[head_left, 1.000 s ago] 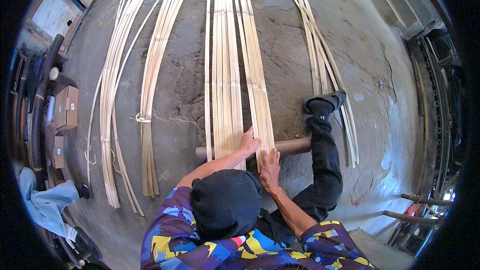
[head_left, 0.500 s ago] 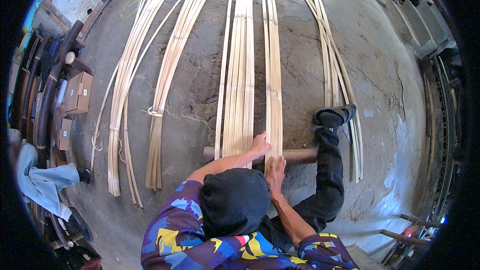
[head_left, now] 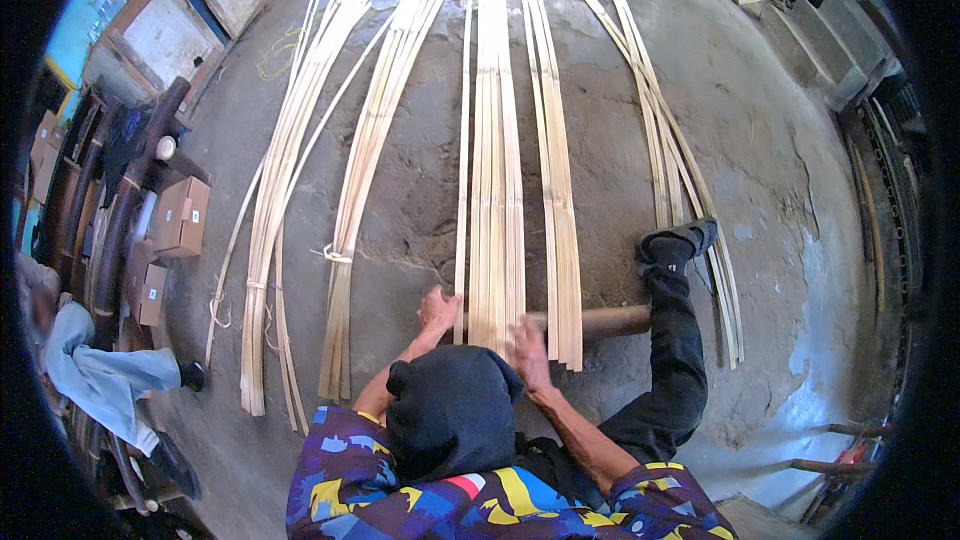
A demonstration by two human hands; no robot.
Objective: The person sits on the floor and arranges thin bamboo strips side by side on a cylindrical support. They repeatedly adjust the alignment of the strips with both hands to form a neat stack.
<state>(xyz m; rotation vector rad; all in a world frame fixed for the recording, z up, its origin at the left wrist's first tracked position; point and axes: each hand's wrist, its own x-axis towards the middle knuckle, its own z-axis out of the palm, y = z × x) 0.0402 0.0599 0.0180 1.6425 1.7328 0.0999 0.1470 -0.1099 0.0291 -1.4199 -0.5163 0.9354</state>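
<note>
Long pale bamboo strips (head_left: pixel 492 200) lie side by side in a flat band down the middle. Their near ends rest over a round brown pole (head_left: pixel 615 321). At the left edge of the band my left hand (head_left: pixel 436 310) is beside a single bamboo strip (head_left: pixel 464 190), fingers apart and close against it. My right hand (head_left: pixel 529 354) is at the band's right edge, its fingers smeared by motion. Just right of it lies a narrower group of bamboo strips (head_left: pixel 562 250). A black cap (head_left: pixel 450 405) hides the near ends of the middle band.
Two tied bundles of strips, an outer bundle (head_left: pixel 275 220) and an inner bundle (head_left: pixel 358 180), lie left. Crossed loose strips (head_left: pixel 665 140) lie right, beside a sandalled foot (head_left: pixel 678 243). Cardboard boxes (head_left: pixel 181 218) and another person's light-blue trouser leg (head_left: pixel 110 365) are at far left.
My hands have left the right-hand strip group. The left hand moved left to the middle band's outer edge; the right hand moved left to its right edge. The view has shifted slightly.
</note>
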